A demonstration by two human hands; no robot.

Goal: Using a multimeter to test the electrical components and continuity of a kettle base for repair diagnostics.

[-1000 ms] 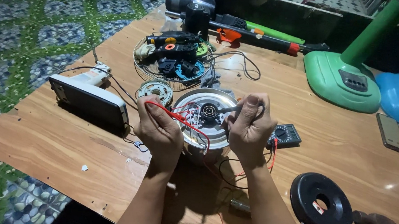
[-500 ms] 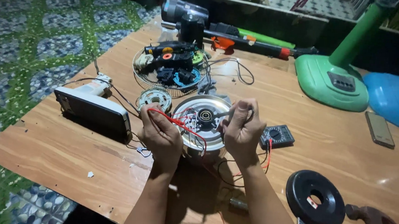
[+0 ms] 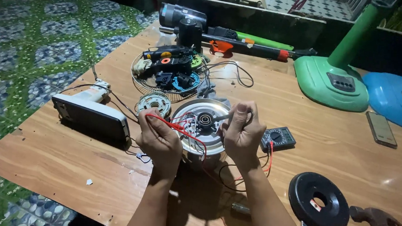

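We have both hands over the round silver motor [image 3: 205, 127], which sits near the middle of the wooden table [image 3: 301, 132]. Our left hand [image 3: 160, 138] is curled shut around a red probe [image 3: 164, 120], with the red lead [image 3: 188, 133] running from it across the motor's rim. Our right hand [image 3: 242, 131] is pinched closed on a black probe [image 3: 223, 117], whose tip points toward the dark hub at the motor's centre. A small black multimeter [image 3: 277, 138] lies just beside the right hand, with red and black wires trailing down from it toward our wrists. To the left of the motor lie a small round stator [image 3: 154, 103] and, nearer the table edge, a flat black-and-white box [image 3: 93, 116]. Behind the motor a wire fan guard [image 3: 168, 74] holds a heap of dark parts. Further back there are a long black tool [image 3: 241, 39] and a green fan base [image 3: 333, 81], with a blue base [image 3: 394, 95] at the far right. A phone [image 3: 381, 129] lies flat near the blue base. Close to us on the right are a black disc [image 3: 317, 204] and a hammer [image 3: 378, 221].
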